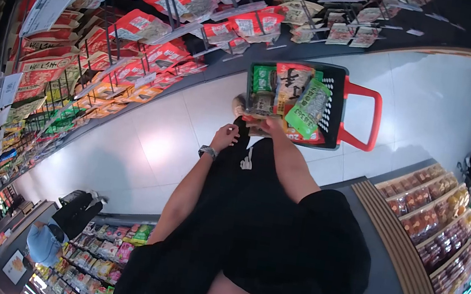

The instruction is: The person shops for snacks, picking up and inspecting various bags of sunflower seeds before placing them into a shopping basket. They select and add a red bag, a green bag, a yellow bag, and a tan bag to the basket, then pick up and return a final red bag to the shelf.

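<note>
Over the near left corner of a dark shopping basket (338,80), my right hand (270,126) has its fingers closed at the lower edge of a small clear packet with brownish contents (263,102). My left hand (225,137), with a watch on its wrist, is just left of the basket, its fingers curled and nothing visible in them. Inside the basket lie a bright green packet (310,104), a red and white packet (293,79) and a darker green packet (263,77). The basket's red handle (376,120) sticks out to the right.
Racks of hanging snack bags (46,67) run along the left and top. A display of packaged food (427,206) with a slatted wooden edge (396,250) stands at the right. Another person (47,244) is at the lower left, near a shelf of colourful packets (104,249).
</note>
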`<state>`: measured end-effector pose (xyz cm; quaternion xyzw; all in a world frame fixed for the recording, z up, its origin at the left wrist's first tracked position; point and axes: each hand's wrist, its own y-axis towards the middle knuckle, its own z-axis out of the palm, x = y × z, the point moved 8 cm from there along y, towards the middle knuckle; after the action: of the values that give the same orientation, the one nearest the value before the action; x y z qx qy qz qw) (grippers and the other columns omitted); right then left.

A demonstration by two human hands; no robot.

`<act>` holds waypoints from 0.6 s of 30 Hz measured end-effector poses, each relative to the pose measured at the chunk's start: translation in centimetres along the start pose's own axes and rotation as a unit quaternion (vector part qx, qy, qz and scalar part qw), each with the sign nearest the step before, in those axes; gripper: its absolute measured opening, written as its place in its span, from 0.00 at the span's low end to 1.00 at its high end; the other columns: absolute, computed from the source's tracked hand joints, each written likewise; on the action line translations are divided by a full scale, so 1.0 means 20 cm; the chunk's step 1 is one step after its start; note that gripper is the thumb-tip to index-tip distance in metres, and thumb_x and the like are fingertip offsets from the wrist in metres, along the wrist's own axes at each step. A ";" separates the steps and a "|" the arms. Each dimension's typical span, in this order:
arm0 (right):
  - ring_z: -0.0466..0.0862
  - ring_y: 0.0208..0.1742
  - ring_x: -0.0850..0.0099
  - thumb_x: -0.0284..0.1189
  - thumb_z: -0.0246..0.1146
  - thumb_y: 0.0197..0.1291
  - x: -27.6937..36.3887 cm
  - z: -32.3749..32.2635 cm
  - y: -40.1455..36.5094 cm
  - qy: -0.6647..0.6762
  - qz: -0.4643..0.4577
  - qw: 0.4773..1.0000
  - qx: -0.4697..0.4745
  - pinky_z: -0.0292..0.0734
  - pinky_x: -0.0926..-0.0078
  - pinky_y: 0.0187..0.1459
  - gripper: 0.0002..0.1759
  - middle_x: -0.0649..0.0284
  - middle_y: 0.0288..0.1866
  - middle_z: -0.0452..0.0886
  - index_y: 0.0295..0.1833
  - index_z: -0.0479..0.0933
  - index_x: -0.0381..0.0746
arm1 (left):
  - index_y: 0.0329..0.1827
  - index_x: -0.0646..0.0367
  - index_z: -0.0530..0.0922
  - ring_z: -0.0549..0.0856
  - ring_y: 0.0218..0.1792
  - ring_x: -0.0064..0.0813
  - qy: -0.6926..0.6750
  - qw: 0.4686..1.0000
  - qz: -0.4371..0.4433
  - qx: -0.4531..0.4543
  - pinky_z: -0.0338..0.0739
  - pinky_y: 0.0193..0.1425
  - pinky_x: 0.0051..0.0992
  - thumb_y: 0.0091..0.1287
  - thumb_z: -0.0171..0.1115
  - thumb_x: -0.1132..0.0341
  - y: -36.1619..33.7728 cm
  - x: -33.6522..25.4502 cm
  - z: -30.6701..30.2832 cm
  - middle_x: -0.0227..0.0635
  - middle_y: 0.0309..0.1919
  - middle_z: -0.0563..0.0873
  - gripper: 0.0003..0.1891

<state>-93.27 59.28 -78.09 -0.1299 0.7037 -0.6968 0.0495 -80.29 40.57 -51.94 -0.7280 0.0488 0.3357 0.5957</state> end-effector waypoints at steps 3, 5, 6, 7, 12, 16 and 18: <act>0.88 0.28 0.62 0.32 0.68 0.68 -0.02 0.05 0.08 0.104 0.037 0.993 -0.034 0.87 0.62 0.31 0.11 0.57 0.29 0.84 0.36 0.80 0.36 | 0.65 0.57 0.82 0.91 0.36 0.23 0.035 0.999 0.007 0.007 0.86 0.38 0.24 0.82 0.63 0.55 -0.04 0.03 -0.12 0.37 0.44 0.93 0.18; 0.88 0.26 0.64 0.30 0.69 0.66 -0.04 0.07 0.12 0.170 0.048 0.982 -0.065 0.84 0.64 0.27 0.11 0.57 0.27 0.85 0.32 0.80 0.36 | 0.65 0.57 0.82 0.91 0.36 0.23 0.029 1.000 -0.004 -0.002 0.86 0.38 0.25 0.81 0.63 0.55 -0.04 0.10 -0.23 0.37 0.43 0.93 0.18; 0.87 0.25 0.66 0.29 0.69 0.65 -0.05 0.07 0.15 0.190 0.047 0.977 -0.080 0.83 0.66 0.25 0.11 0.58 0.26 0.85 0.29 0.80 0.36 | 0.65 0.57 0.82 0.91 0.36 0.23 0.019 1.000 -0.017 -0.009 0.86 0.38 0.25 0.81 0.63 0.55 -0.05 0.14 -0.27 0.38 0.43 0.93 0.18; 0.87 0.23 0.67 0.27 0.70 0.63 -0.07 0.07 0.17 0.207 0.043 0.973 -0.093 0.81 0.67 0.23 0.12 0.58 0.25 0.85 0.27 0.80 0.36 | 0.64 0.57 0.82 0.92 0.37 0.24 0.020 0.999 -0.033 -0.017 0.87 0.38 0.26 0.80 0.64 0.55 -0.05 0.18 -0.32 0.38 0.42 0.93 0.18; 0.85 0.25 0.69 0.33 0.64 0.73 0.00 0.00 0.00 -0.030 -0.025 0.999 -0.005 0.80 0.68 0.22 0.05 0.66 0.31 0.86 0.43 0.81 0.46 | 0.64 0.58 0.83 0.94 0.41 0.31 0.100 0.994 -0.016 -0.046 0.89 0.42 0.30 0.76 0.68 0.55 -0.06 0.17 -0.40 0.41 0.44 0.94 0.20; 0.86 0.27 0.72 0.36 0.63 0.72 0.04 -0.11 -0.51 0.005 -0.044 0.995 0.091 0.74 0.71 0.25 0.08 0.68 0.30 0.86 0.39 0.83 0.48 | 0.66 0.56 0.83 0.91 0.52 0.51 0.256 0.959 0.097 -0.069 0.87 0.59 0.44 0.65 0.77 0.53 -0.07 0.01 -0.24 0.46 0.51 0.92 0.29; 0.87 0.29 0.74 0.37 0.63 0.72 0.09 -0.15 -0.82 -0.009 -0.050 0.994 0.097 0.75 0.72 0.28 0.08 0.69 0.30 0.87 0.39 0.84 0.48 | 0.71 0.54 0.80 0.86 0.63 0.49 0.404 0.870 0.257 -0.120 0.82 0.68 0.43 0.61 0.81 0.52 -0.16 -0.20 -0.07 0.49 0.62 0.86 0.35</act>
<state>-93.82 61.80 -61.55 -0.1657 0.6251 -0.7620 0.0338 -81.19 38.88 -46.92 -0.8278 0.4299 0.1565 0.3248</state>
